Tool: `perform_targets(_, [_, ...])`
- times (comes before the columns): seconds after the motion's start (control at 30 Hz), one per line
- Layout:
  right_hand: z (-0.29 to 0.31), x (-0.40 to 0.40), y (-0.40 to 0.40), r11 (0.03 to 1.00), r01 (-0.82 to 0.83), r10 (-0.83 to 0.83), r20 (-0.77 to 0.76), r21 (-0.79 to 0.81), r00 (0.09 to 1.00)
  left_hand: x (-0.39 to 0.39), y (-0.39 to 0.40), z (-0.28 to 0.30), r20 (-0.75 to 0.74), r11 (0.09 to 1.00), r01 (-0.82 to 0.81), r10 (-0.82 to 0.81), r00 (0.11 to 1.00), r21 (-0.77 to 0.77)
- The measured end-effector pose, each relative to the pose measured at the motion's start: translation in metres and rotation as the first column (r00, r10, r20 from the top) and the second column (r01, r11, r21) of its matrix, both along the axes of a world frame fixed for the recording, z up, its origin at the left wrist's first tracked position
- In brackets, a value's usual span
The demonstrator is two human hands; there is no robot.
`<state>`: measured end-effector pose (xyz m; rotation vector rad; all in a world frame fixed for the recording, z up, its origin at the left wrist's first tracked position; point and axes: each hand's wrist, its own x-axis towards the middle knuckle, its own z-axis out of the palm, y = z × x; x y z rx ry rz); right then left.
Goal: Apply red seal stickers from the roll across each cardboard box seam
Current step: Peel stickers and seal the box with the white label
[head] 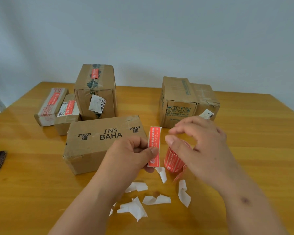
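Near the tabletop's front edge, the left hand point(131, 150) pinches a red sticker point(154, 146) upright while the right hand point(199, 143) hovers with loosely spread, empty fingers over the roll point(174, 160); the unsupported sticker could curl onto itself before reaching the box point(98, 143).

Paper, cardboard and varnished wood

The red sticker point(154, 146) pinched in the left hand point(131, 153) is thin paper with a slightly glossy printed face and a white edge; just right of that grip, under the right hand point(200, 146), the roll point(174, 160) shows the same smooth red paper. Below the grip lie white backing scraps point(134, 207), curled and smooth (likely waxed, though that cannot be told). Left of and behind the grip, the nearest box point(95, 146) is matt brown cardboard, scuffed at its corners; the tall box point(96, 92) carries shiny clear tape. The table point(261, 133) is glossy yellow wood with visible grain.
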<state>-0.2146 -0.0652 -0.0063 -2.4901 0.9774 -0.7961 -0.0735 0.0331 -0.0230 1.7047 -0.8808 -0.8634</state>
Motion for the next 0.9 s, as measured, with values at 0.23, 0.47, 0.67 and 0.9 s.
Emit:
perform_targets(0.23, [0.004, 0.010, 0.007, 0.986, -0.044, 0.023, 0.131, 0.163, 0.991, 0.001, 0.009, 0.006, 0.025, 0.991, 0.111, -0.113, 0.993, 0.071])
perform_targets(0.47, [-0.001, 0.011, 0.012, 0.970, -0.005, -0.035, 0.165, 0.241, 0.986, -0.002, 0.014, 0.003, 0.177, 0.957, -0.133, 0.182, 0.967, -0.257])
perform_targets(0.67, [0.004, 0.014, 0.023, 0.941, -0.100, 0.018, 0.247, 0.322, 0.969, -0.014, 0.014, 0.006, 0.211, 0.949, -0.076, 0.145, 0.967, -0.305])
perform_targets(0.9, [0.007, 0.014, 0.027, 0.918, -0.126, 0.023, 0.267, 0.377, 0.964, -0.012, 0.014, 0.005, 0.134, 0.944, -0.104, 0.153, 0.979, -0.312])
